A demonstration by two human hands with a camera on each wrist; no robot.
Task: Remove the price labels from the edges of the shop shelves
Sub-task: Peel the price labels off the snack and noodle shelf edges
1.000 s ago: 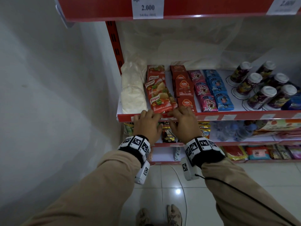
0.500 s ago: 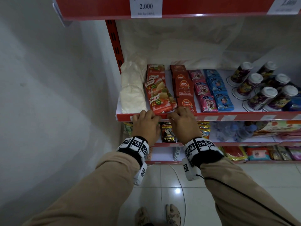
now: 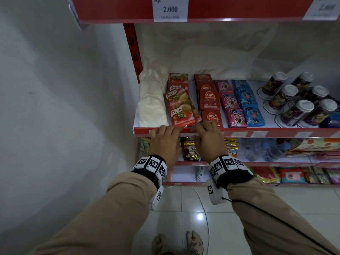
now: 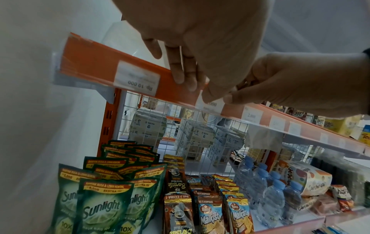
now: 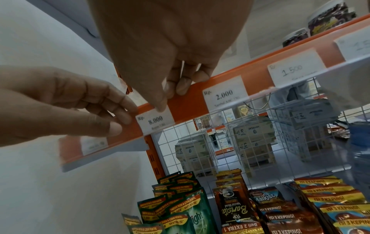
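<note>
The red shelf edge (image 3: 276,133) carries white price labels behind a clear strip. My left hand (image 3: 164,131) grips the edge strip just left of the "8.000" label (image 5: 156,121), thumb below and fingers (image 5: 128,110) curled at its left border. My right hand (image 3: 202,127) hooks its fingers (image 5: 181,87) over the top of the edge, its thumb tip on the label's upper rim. In the left wrist view the left hand (image 4: 195,86) and right hand (image 4: 234,95) meet over the same label (image 4: 210,105). The "10.000" label (image 4: 138,77) sits further left, the "2.000" label (image 5: 225,93) and "1.500" label (image 5: 294,71) further right.
Sachets (image 3: 181,111) and lidded cups (image 3: 294,100) lie on the shelf just behind the edge. An upper red shelf (image 3: 239,8) with its own label (image 3: 170,9) hangs overhead. A grey wall (image 3: 64,107) stands close on the left. Packets and bottles (image 4: 270,197) fill the shelf below.
</note>
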